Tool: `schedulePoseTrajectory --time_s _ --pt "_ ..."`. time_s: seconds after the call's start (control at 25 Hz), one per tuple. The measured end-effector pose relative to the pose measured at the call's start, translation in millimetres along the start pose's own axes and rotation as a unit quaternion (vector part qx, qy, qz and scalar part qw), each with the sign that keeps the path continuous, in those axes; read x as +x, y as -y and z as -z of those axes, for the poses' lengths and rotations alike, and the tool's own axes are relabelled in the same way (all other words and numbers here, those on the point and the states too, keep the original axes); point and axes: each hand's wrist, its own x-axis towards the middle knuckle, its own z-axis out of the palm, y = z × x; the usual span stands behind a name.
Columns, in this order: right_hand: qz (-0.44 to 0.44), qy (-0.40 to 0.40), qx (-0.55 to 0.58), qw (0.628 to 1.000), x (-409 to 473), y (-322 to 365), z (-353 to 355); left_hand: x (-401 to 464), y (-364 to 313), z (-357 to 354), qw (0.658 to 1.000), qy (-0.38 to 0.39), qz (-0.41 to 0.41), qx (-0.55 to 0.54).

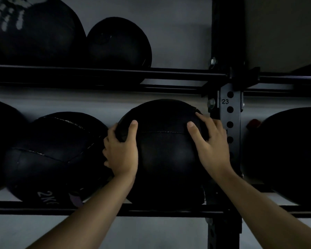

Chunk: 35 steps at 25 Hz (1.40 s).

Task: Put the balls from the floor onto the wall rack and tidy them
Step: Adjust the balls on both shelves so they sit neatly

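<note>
A black stitched medicine ball (164, 155) rests on the lower rails of the black wall rack (151, 210), just left of the rack's upright post. My left hand (121, 151) presses on the ball's left side, fingers wrapped over its edge. On its upper right side lies my right hand (211, 142), fingers spread. To the left, touching my left hand, sits another black ball (56, 157) marked "2KG". A further ball (0, 146) shows at the far left edge.
The upper shelf (106, 75) carries a large ball (34, 31) and a smaller ball (118, 42). The perforated upright post (230, 123) marked "23" stands right of my held ball. Beyond it sits another black ball (284, 155). A grey wall lies behind.
</note>
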Motion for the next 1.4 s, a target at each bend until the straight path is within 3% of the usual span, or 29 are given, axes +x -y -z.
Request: schedulePoseTrajectory --time_s 0.2,0.32,0.44,0.56,0.64,0.76,0.84,1.08,1.4 --pt "0.002 0.012 0.025 1.000 -1 -1 6 32 25 35 0.991 0.089 -0.102 -0.007" --pt "0.001 0.011 0.046 0.999 4 -3 3 40 17 33 0.983 0.163 -0.070 -0.042" --pt "0.003 0.045 0.059 0.997 19 -7 10 28 13 25 0.986 0.141 -0.053 -0.067" --pt "0.013 0.112 0.020 0.993 35 -9 18 19 20 28 0.993 0.085 -0.075 -0.013" --pt "-0.040 0.120 0.035 0.991 40 2 18 25 14 28 0.993 0.085 -0.073 0.025" --pt "-0.100 0.103 0.022 0.989 44 24 6 30 2 20 0.992 0.116 -0.048 -0.003" --pt "-0.090 0.070 -0.022 0.993 43 28 0 28 2 12 0.994 0.094 -0.058 -0.010" --pt "-0.018 0.018 -0.009 1.000 18 16 3 13 16 13 0.992 0.046 -0.088 -0.072" --pt "-0.010 0.032 -0.069 0.997 16 20 1 26 14 13 0.989 0.070 -0.094 -0.087"
